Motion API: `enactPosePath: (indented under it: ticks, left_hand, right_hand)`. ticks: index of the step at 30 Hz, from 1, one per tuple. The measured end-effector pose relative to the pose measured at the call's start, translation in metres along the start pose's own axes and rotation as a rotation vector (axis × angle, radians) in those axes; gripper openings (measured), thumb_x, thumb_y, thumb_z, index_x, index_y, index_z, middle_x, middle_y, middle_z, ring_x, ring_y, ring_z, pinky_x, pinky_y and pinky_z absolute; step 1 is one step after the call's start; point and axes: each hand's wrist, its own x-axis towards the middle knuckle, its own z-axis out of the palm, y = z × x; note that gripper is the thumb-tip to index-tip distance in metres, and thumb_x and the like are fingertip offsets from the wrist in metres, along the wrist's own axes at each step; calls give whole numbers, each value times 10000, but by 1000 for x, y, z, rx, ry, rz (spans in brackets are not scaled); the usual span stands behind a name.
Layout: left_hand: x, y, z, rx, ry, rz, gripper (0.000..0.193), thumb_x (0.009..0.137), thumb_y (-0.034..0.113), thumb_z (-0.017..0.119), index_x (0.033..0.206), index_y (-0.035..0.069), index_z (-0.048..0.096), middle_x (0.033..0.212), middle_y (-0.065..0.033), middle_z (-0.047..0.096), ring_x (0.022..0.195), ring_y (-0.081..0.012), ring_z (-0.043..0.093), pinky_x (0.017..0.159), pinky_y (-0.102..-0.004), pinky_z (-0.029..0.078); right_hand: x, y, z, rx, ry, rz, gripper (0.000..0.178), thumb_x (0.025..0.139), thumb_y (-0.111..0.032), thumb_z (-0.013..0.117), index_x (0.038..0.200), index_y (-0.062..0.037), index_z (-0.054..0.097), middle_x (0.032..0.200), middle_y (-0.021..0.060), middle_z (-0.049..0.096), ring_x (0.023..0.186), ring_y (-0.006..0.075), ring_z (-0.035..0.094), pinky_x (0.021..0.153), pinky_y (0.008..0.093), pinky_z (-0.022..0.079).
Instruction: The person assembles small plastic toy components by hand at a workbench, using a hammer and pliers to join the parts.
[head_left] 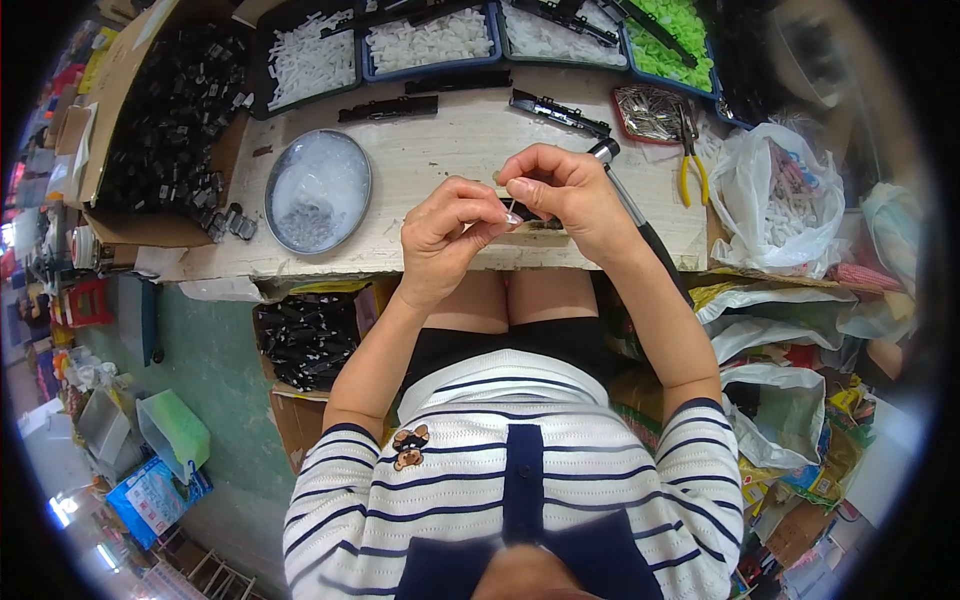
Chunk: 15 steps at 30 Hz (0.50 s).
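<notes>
Hands meet at near edge of wooden workbench (pixel 440 160), fingertips pinched together over a small dark part (pixel 528 214). Left hand (pixel 447 232) curled, thumb and forefinger closed on part's left end. Right hand (pixel 565 195) curled too, thumb and forefinger gripping from the right and above. Part mostly hidden by fingers, shape unclear; it sits just above bench edge, between the two hands.

Hammer (pixel 640 215) lies on bench under right hand, metal head near the knuckles, black handle running toward the person. Round metal dish (pixel 318 190) of small clear and grey pieces sits well left of left hand. Long black clips (pixel 388 108) lie on bench farther back. Blue trays of white pieces (pixel 430 42) line the far edge, green pieces (pixel 675 35) in rightmost tray. Yellow-handled pliers (pixel 692 160) beside red tray of metal bits (pixel 648 112). White plastic bag (pixel 780 200) at right. Cardboard box of black parts (pixel 170 115) at left.
</notes>
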Motion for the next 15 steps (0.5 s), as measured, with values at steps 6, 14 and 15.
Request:
enactPosePath:
  ticks: [6, 14, 15]
  left_hand:
    - [-2, -4, -2, 84, -1, 42, 194, 697, -99, 668, 832, 35, 632, 861, -61, 593, 784, -159, 593, 645, -241, 500]
    - [-2, -2, -4, 265, -21, 118, 181, 712, -76, 670, 852, 33, 633, 860, -60, 599, 768, -161, 596, 634, -246, 494]
    - [-2, -2, -4, 270, -20, 108, 175, 719, -73, 665, 855, 31, 632, 858, -62, 598, 764, -162, 597, 632, -245, 494]
  right_hand:
    - [2, 0, 3, -4, -7, 9, 102, 830, -105, 627, 898, -29, 633, 683, -54, 521, 586, 26, 394, 520, 174, 311]
    - [3, 5, 8, -167, -16, -62, 97, 828, -101, 630, 899, -41, 653, 713, -55, 559, 597, 20, 444, 509, 164, 349]
    - [3, 8, 9, -165, -16, -60, 97, 828, -101, 630, 899, -41, 653, 713, -55, 559, 597, 20, 444, 509, 164, 349]
